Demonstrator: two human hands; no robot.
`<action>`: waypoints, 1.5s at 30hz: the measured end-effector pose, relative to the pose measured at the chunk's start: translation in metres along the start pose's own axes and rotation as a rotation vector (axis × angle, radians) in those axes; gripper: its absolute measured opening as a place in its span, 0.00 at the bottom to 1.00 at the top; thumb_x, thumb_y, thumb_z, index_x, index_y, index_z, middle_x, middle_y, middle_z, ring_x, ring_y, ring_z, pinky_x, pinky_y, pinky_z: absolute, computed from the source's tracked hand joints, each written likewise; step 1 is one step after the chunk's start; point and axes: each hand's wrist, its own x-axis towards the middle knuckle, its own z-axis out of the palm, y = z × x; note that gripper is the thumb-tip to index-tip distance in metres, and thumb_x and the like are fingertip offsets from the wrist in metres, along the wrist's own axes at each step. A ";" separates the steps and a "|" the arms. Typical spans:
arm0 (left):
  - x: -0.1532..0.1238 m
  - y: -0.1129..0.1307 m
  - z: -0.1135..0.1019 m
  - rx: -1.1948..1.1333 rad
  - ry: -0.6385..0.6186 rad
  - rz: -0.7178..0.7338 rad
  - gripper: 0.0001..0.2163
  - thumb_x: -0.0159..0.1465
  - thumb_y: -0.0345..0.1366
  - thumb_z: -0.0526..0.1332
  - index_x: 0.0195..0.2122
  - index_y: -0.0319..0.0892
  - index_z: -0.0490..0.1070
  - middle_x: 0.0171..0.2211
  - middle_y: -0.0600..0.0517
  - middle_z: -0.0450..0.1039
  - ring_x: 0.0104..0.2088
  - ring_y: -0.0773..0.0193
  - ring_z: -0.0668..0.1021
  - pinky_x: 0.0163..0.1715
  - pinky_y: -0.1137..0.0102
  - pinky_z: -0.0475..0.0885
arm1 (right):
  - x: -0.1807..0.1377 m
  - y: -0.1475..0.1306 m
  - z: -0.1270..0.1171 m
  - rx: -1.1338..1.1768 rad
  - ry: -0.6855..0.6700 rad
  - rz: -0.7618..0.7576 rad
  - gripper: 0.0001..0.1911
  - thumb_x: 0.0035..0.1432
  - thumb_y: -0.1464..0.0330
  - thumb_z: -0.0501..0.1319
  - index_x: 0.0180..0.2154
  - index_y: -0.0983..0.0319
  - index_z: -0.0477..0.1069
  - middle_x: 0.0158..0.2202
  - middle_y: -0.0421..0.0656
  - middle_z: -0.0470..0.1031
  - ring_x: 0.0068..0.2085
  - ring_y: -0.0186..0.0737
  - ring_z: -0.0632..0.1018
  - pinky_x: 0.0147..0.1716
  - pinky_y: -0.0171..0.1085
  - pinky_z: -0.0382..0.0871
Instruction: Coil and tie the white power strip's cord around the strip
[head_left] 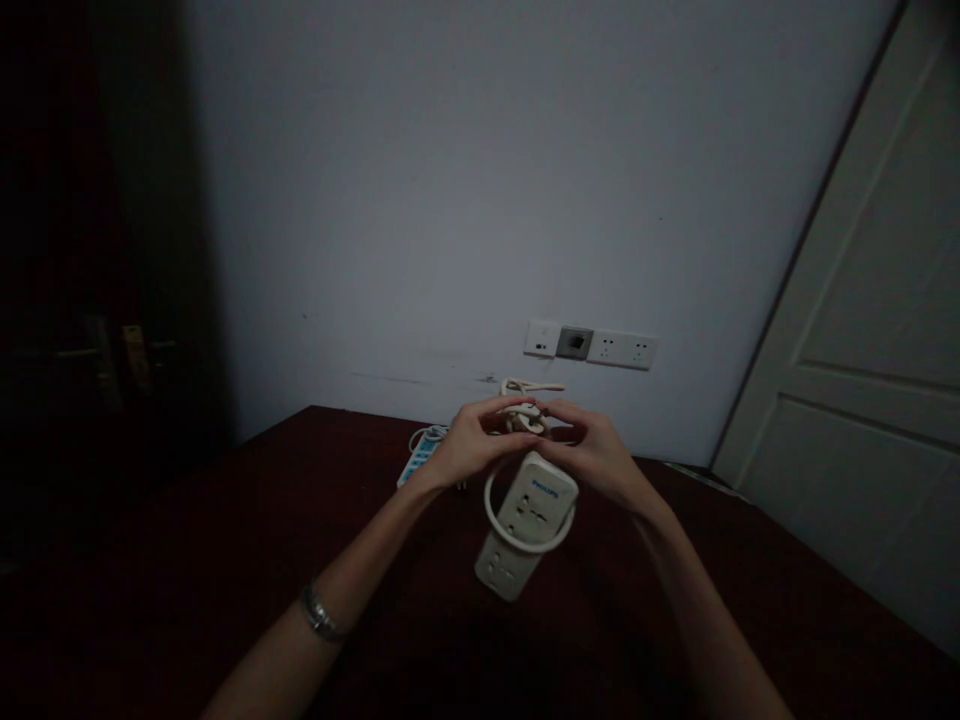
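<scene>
Both of my hands meet over a bundled white power cord (514, 415). My left hand (476, 440) is closed on its left side, fingers above and thumb below. On the right side my right hand (589, 450) grips the same bundle with thumb and fingertips. A round pale end, perhaps the plug, shows between the thumbs. Just below is a white power strip (536, 500) with blue lettering and sockets, tilted, a loop of cord around it. Whether it hangs or rests on the table I cannot tell.
A second power strip (420, 458), blue and white with a coiled cord, lies behind my left wrist on the dark red table (300, 520). Wall sockets (622, 349) sit above the table's back edge. A pale door (862, 350) stands at right; door handles show at far left.
</scene>
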 end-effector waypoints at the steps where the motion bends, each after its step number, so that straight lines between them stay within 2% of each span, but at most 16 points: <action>1: 0.000 0.000 0.000 0.002 0.015 0.008 0.21 0.51 0.32 0.67 0.48 0.40 0.71 0.43 0.45 0.74 0.41 0.61 0.76 0.43 0.62 0.70 | 0.000 -0.001 0.000 0.019 -0.015 0.014 0.18 0.50 0.68 0.62 0.45 0.61 0.73 0.44 0.46 0.74 0.41 0.42 0.76 0.38 0.39 0.72; 3: -0.001 0.001 0.000 0.011 0.061 0.018 0.21 0.51 0.32 0.67 0.47 0.40 0.71 0.43 0.44 0.74 0.41 0.61 0.76 0.43 0.61 0.70 | 0.000 -0.002 0.000 0.057 0.009 0.084 0.19 0.50 0.67 0.62 0.46 0.62 0.73 0.43 0.47 0.76 0.38 0.41 0.77 0.34 0.39 0.73; 6: -0.001 0.004 0.000 0.015 0.120 0.009 0.20 0.50 0.32 0.67 0.46 0.39 0.71 0.40 0.45 0.75 0.39 0.61 0.77 0.40 0.62 0.72 | 0.001 -0.003 0.003 0.062 0.122 0.157 0.18 0.49 0.65 0.63 0.43 0.65 0.74 0.39 0.49 0.78 0.33 0.42 0.79 0.29 0.38 0.73; 11: 0.001 0.009 -0.001 0.022 0.104 -0.009 0.22 0.48 0.32 0.68 0.45 0.40 0.68 0.37 0.48 0.75 0.35 0.64 0.77 0.37 0.66 0.72 | 0.000 -0.003 0.013 -0.157 0.275 0.031 0.13 0.51 0.67 0.61 0.39 0.63 0.77 0.36 0.47 0.79 0.33 0.43 0.79 0.32 0.39 0.73; 14: 0.001 0.008 -0.003 0.089 0.117 -0.023 0.21 0.51 0.35 0.67 0.45 0.41 0.67 0.34 0.50 0.74 0.33 0.65 0.76 0.34 0.68 0.71 | 0.000 -0.001 0.018 -0.307 0.351 -0.055 0.11 0.52 0.69 0.59 0.37 0.63 0.76 0.36 0.47 0.79 0.33 0.43 0.79 0.35 0.40 0.73; 17: 0.000 0.006 -0.007 0.350 0.181 0.067 0.19 0.53 0.39 0.66 0.46 0.42 0.70 0.35 0.49 0.71 0.35 0.63 0.74 0.36 0.66 0.70 | -0.001 0.006 0.020 -0.394 0.376 -0.110 0.10 0.53 0.69 0.58 0.37 0.62 0.74 0.34 0.47 0.79 0.32 0.43 0.80 0.33 0.39 0.73; 20: -0.002 0.004 -0.012 0.714 0.286 0.209 0.18 0.52 0.44 0.66 0.43 0.45 0.74 0.36 0.49 0.66 0.39 0.60 0.70 0.39 0.63 0.68 | -0.001 0.012 0.017 -0.464 0.339 -0.134 0.09 0.55 0.69 0.58 0.39 0.61 0.72 0.33 0.46 0.79 0.33 0.44 0.80 0.32 0.38 0.73; 22: -0.002 0.002 -0.014 0.833 0.292 0.302 0.17 0.51 0.43 0.67 0.42 0.45 0.75 0.38 0.48 0.65 0.42 0.58 0.68 0.43 0.61 0.66 | -0.001 0.014 0.014 -0.502 0.298 -0.150 0.09 0.55 0.69 0.57 0.39 0.60 0.72 0.33 0.46 0.79 0.34 0.44 0.80 0.32 0.38 0.72; 25: -0.001 0.000 -0.015 0.790 0.207 0.393 0.16 0.54 0.40 0.66 0.43 0.44 0.73 0.42 0.47 0.68 0.46 0.57 0.67 0.47 0.60 0.64 | -0.002 0.011 0.010 -0.539 0.264 -0.200 0.10 0.54 0.70 0.57 0.38 0.61 0.73 0.33 0.46 0.79 0.32 0.43 0.80 0.31 0.37 0.72; 29: 0.001 -0.004 -0.012 0.690 0.104 0.392 0.15 0.58 0.37 0.62 0.46 0.43 0.71 0.43 0.48 0.71 0.46 0.59 0.69 0.46 0.60 0.65 | -0.002 0.005 0.006 -0.530 0.255 -0.242 0.10 0.53 0.71 0.57 0.34 0.62 0.76 0.32 0.47 0.79 0.31 0.43 0.80 0.30 0.38 0.73; 32: 0.000 -0.006 -0.007 0.656 0.125 0.392 0.14 0.58 0.36 0.62 0.46 0.43 0.71 0.42 0.47 0.71 0.46 0.58 0.69 0.47 0.60 0.65 | -0.002 0.002 0.003 -0.482 0.258 -0.222 0.10 0.52 0.71 0.58 0.33 0.62 0.77 0.31 0.46 0.79 0.28 0.41 0.79 0.28 0.37 0.73; 36: -0.004 -0.005 -0.002 0.499 0.163 0.333 0.16 0.57 0.36 0.63 0.47 0.43 0.71 0.48 0.45 0.70 0.49 0.58 0.70 0.47 0.61 0.66 | -0.003 -0.003 -0.001 -0.421 0.243 -0.209 0.10 0.51 0.70 0.58 0.33 0.61 0.78 0.31 0.45 0.79 0.28 0.39 0.79 0.26 0.36 0.73; 41: -0.006 -0.001 -0.002 0.338 0.150 0.179 0.16 0.55 0.37 0.64 0.45 0.41 0.72 0.47 0.44 0.72 0.45 0.59 0.74 0.38 0.66 0.71 | -0.004 -0.008 -0.001 -0.390 0.235 -0.222 0.09 0.51 0.69 0.59 0.33 0.61 0.78 0.30 0.44 0.79 0.27 0.38 0.78 0.26 0.35 0.74; 45: -0.003 0.001 -0.003 0.385 0.154 0.239 0.15 0.53 0.38 0.66 0.42 0.40 0.74 0.42 0.45 0.74 0.41 0.60 0.75 0.39 0.66 0.70 | -0.005 -0.004 -0.001 -0.449 0.252 -0.294 0.10 0.52 0.69 0.59 0.35 0.61 0.78 0.31 0.45 0.80 0.27 0.39 0.79 0.28 0.37 0.74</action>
